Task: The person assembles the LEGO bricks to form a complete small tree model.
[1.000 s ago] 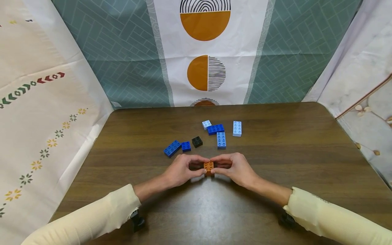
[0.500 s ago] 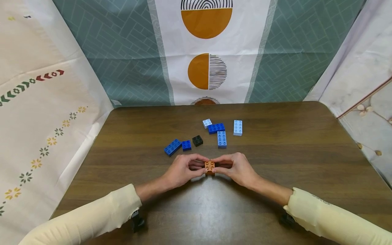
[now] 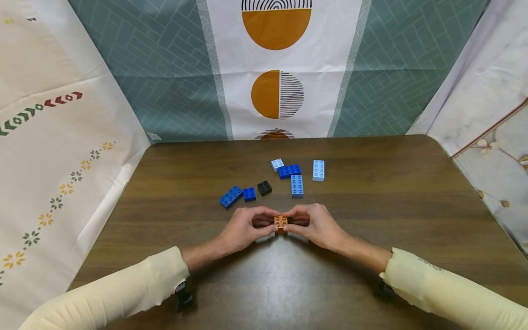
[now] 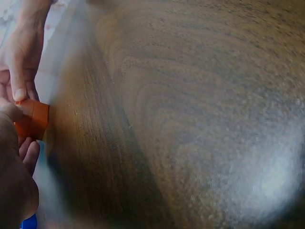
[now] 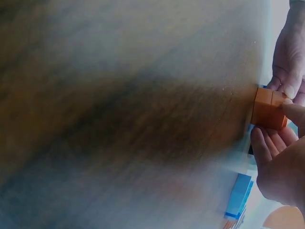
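Observation:
Two orange toy building bricks (image 3: 281, 221), one stacked on the other, stand on the table in front of the person, studs facing up. A seam between them shows on the stack (image 5: 268, 110) in the right wrist view. The left hand (image 3: 244, 229) pinches the stack from the left, thumb at the near side and fingers behind. From the opposite side the right hand (image 3: 321, 227) grips it the same way, and the fingertips of both hands nearly meet. Part of the stack's sides is covered by the thumbs.
Beyond the hands lie a blue long brick (image 3: 231, 197), a small blue brick (image 3: 249, 194), a black brick (image 3: 264, 188), a small white brick (image 3: 277, 164), a dark blue brick (image 3: 289, 171), a light blue brick (image 3: 297, 186) and a pale brick (image 3: 318, 170). Fabric hangs behind the wooden table (image 3: 371, 183).
Both hands keep their hold on the orange bricks in nearly the same place. The whole head view shifts slightly; the loose bricks stay where they lie.

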Demonstrator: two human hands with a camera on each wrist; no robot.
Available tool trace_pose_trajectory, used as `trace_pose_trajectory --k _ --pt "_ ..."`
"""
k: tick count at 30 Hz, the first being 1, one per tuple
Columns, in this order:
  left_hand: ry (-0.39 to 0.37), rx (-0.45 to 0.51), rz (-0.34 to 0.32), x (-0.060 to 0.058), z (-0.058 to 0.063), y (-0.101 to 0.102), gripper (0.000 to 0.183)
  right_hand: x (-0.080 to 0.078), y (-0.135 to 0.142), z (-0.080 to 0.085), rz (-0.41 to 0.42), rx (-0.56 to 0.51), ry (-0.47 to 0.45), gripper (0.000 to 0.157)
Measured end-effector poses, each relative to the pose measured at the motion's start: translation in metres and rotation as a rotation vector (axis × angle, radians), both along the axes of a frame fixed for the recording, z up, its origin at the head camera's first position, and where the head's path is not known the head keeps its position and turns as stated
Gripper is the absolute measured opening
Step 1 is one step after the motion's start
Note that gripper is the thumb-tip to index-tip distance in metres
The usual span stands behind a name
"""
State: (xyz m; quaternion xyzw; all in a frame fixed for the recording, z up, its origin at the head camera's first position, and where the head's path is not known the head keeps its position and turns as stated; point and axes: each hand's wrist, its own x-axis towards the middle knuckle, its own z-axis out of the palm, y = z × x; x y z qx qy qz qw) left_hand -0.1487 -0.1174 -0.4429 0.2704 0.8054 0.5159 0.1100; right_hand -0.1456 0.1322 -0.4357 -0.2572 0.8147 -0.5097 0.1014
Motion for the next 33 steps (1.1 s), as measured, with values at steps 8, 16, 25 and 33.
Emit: trace_pose_trajectory --k 8,16,25,33 --pt "0.02 -0.032 0.006 0.0008 -0.001 0.0015 0.03 0.0011 -0.0027 0.0044 -0.018 0.025 -0.045 0.023" --pt "0.027 -0.041 0.009 0.002 -0.0009 0.0015 0.03 -0.0017 -0.0012 0.0057 0.015 0.067 0.041 0.026" --pt "0.022 -0.042 0.013 0.0028 -0.0008 -0.0006 0.03 -0.004 -0.0011 0.007 0.061 0.085 0.066 0.021" --pt "0.026 -0.061 0.019 0.0041 0.0006 -0.0002 0.03 -0.0034 -0.0003 0.0059 0.059 0.1 0.073 0.022"
